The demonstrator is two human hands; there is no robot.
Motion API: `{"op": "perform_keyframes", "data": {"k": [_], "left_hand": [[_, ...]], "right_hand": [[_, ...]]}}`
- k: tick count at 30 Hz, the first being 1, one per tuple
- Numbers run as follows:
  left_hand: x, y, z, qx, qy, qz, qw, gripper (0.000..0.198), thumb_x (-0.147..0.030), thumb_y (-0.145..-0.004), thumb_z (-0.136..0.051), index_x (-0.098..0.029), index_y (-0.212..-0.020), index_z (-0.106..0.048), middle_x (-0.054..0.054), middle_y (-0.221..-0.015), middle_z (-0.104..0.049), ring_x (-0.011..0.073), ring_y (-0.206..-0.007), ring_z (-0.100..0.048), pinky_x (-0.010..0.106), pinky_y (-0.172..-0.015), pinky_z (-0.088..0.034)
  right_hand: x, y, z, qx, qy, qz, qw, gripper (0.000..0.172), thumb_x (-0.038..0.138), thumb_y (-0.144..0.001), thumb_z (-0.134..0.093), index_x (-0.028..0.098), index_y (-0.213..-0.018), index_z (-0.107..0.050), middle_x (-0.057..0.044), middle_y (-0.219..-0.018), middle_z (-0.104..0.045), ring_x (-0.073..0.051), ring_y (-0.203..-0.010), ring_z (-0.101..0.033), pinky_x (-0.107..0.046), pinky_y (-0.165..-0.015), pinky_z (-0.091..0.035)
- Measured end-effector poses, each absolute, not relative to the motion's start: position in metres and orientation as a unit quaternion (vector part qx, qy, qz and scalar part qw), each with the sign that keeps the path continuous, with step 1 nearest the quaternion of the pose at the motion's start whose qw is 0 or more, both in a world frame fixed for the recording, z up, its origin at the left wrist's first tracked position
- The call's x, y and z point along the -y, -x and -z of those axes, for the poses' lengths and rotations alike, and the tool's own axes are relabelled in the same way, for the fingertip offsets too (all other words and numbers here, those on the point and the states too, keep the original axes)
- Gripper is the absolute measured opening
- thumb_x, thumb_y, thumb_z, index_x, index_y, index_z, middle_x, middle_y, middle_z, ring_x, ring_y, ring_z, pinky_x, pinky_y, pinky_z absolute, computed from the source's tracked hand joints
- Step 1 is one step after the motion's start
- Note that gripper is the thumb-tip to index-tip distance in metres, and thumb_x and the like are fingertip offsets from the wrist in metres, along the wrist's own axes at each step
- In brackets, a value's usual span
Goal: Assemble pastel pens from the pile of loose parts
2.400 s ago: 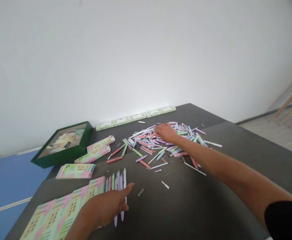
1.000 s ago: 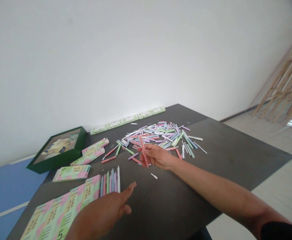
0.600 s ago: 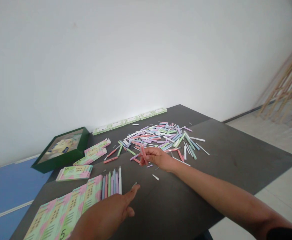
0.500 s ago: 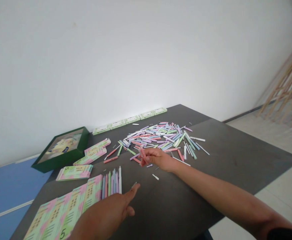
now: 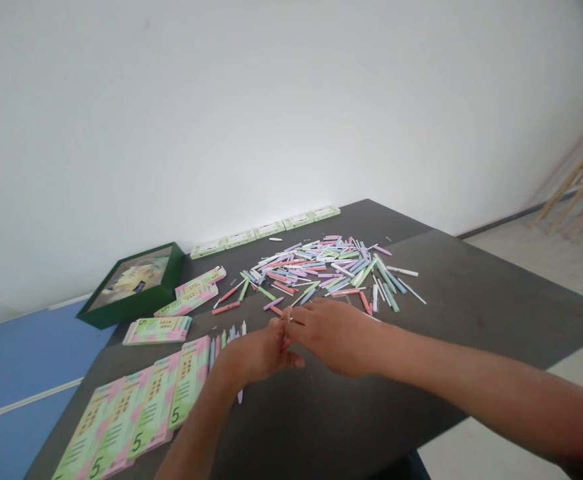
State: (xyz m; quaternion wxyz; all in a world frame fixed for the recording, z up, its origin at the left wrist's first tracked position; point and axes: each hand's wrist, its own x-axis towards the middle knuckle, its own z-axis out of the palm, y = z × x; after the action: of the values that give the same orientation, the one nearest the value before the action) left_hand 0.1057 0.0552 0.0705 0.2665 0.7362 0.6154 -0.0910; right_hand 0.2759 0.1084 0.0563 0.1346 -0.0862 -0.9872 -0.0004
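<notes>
Head camera view: a coral-pink pen barrel (image 5: pixel 286 345) shows as a short sliver just where the two hands meet, under the fingertips of the right hand (image 5: pixel 341 337) and close by the left thumb. From where I stand, the right hand looks closed down on it, though its fingers hide most of the length. I can't tell whether the left hand (image 5: pixel 258 350) grips it too; its thumb points out towards the right.

Take that meeting point as the clock's centre. At 9 o'clock, just beside, a row of pastel pens (image 5: pixel 224 338) runs beneath the left hand, one lilac end (image 5: pixel 240 397) poking out past the wrist. The scattered heap of pens (image 5: pixel 316 267) spreads at 1 o'clock.

Overlapping pink-and-green packets marked 5 (image 5: pixel 148 403) lie at 8, another small stack of packets (image 5: pixel 158 329) at 9, and two more packets (image 5: pixel 191 297) at 10. Beyond those, also near 10, sits a dark green box (image 5: pixel 144 303) holding a plastic-wrapped, yellowish item (image 5: pixel 134 277). Flat pale-green boxes (image 5: pixel 270 230) line the wall (image 5: pixel 291 100) towards 12. All these stand on a dark table (image 5: pixel 346 413); wooden slats (image 5: pixel 578 187) lean far off at 2.
</notes>
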Motion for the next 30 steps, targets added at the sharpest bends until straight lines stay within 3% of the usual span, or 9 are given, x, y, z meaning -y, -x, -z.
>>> {"op": "perform_keyframes", "data": {"k": [3, 6, 10, 12, 15, 21, 26, 30], "left_hand": [[-0.06, -0.108, -0.065, -0.606, -0.742, 0.102, 0.269, 0.045, -0.033, -0.085, -0.054, -0.012, -0.124, -0.047, 0.011, -0.105, -0.067, 0.0286, -0.095, -0.061, 0.032, -0.077, -0.045], [-0.063, -0.108, -0.069, -0.596, -0.746, 0.115, 0.274, 0.039, -0.033, -0.083, -0.054, -0.016, -0.118, -0.053, 0.008, -0.098, -0.069, 0.0265, -0.092, -0.062, 0.03, -0.075, -0.045], [-0.062, -0.103, -0.08, -0.607, -0.73, 0.151, 0.277, 0.059, -0.038, -0.081, -0.055, -0.018, -0.134, -0.04, 0.008, -0.098, -0.07, 0.0235, -0.082, -0.064, 0.029, -0.069, -0.045], [-0.061, -0.101, -0.085, -0.618, -0.717, 0.171, 0.273, 0.07, -0.042, -0.083, -0.051, -0.016, -0.142, -0.026, 0.008, -0.096, -0.07, 0.0219, -0.076, -0.064, 0.028, -0.065, -0.044], [-0.062, -0.099, -0.085, -0.614, -0.722, 0.171, 0.27, 0.078, -0.044, -0.083, -0.049, -0.014, -0.146, -0.015, 0.008, -0.092, -0.07, 0.0219, -0.073, -0.063, 0.027, -0.061, -0.042], [-0.066, -0.096, -0.077, -0.622, -0.718, 0.171, 0.26, 0.077, -0.045, -0.082, -0.05, -0.02, -0.147, -0.016, 0.011, -0.107, -0.067, 0.027, -0.084, -0.063, 0.031, -0.067, -0.044], [-0.068, -0.094, -0.073, -0.626, -0.713, 0.179, 0.262, 0.074, -0.044, -0.081, -0.05, -0.018, -0.145, -0.023, 0.014, -0.112, -0.065, 0.0283, -0.089, -0.063, 0.033, -0.071, -0.045], [-0.074, -0.091, -0.07, -0.619, -0.715, 0.175, 0.273, 0.073, -0.04, -0.081, -0.05, -0.019, -0.145, -0.021, 0.01, -0.1, -0.069, 0.0252, -0.081, -0.064, 0.031, -0.067, -0.045]], "right_hand": [[-0.098, -0.278, -0.057, 0.982, 0.113, 0.009, 0.151, 0.032, 0.021, -0.079, -0.055, 0.01, -0.109, -0.058, -0.017, -0.102, -0.061, -0.027, -0.088, -0.058, -0.038, -0.072, -0.041], [-0.095, -0.286, -0.062, 0.979, 0.121, -0.004, 0.164, 0.028, 0.019, -0.08, -0.055, 0.012, -0.106, -0.059, -0.016, -0.098, -0.061, -0.026, -0.085, -0.057, -0.039, -0.073, -0.038], [-0.102, -0.306, -0.07, 0.945, 0.205, -0.06, 0.249, 0.022, 0.031, -0.087, -0.05, 0.019, -0.103, -0.06, -0.012, -0.092, -0.062, -0.025, -0.086, -0.055, -0.037, -0.074, -0.035], [-0.108, -0.315, -0.066, 0.904, 0.285, -0.13, 0.291, 0.024, 0.039, -0.089, -0.046, 0.02, -0.091, -0.061, -0.008, -0.081, -0.062, -0.022, -0.076, -0.055, -0.033, -0.066, -0.035], [-0.118, -0.318, -0.049, 0.863, 0.334, -0.264, 0.273, 0.037, 0.045, -0.091, -0.041, 0.019, -0.067, -0.055, -0.001, -0.059, -0.054, -0.014, -0.055, -0.048, -0.026, -0.052, -0.029], [-0.125, -0.301, -0.024, 0.807, 0.287, -0.448, 0.257, 0.051, 0.054, -0.09, -0.036, 0.017, -0.056, -0.048, 0.003, -0.048, -0.043, -0.009, -0.045, -0.04, -0.022, -0.044, -0.026], [-0.13, -0.299, -0.021, 0.778, 0.298, -0.495, 0.247, 0.054, 0.058, -0.088, -0.038, 0.017, -0.054, -0.048, 0.005, -0.044, -0.039, -0.008, -0.04, -0.035, -0.021, -0.04, -0.023], [-0.133, -0.297, -0.018, 0.783, 0.314, -0.488, 0.225, 0.056, 0.056, -0.088, -0.038, 0.016, -0.052, -0.051, 0.004, -0.041, -0.038, -0.008, -0.038, -0.034, -0.022, -0.039, -0.022]]}}
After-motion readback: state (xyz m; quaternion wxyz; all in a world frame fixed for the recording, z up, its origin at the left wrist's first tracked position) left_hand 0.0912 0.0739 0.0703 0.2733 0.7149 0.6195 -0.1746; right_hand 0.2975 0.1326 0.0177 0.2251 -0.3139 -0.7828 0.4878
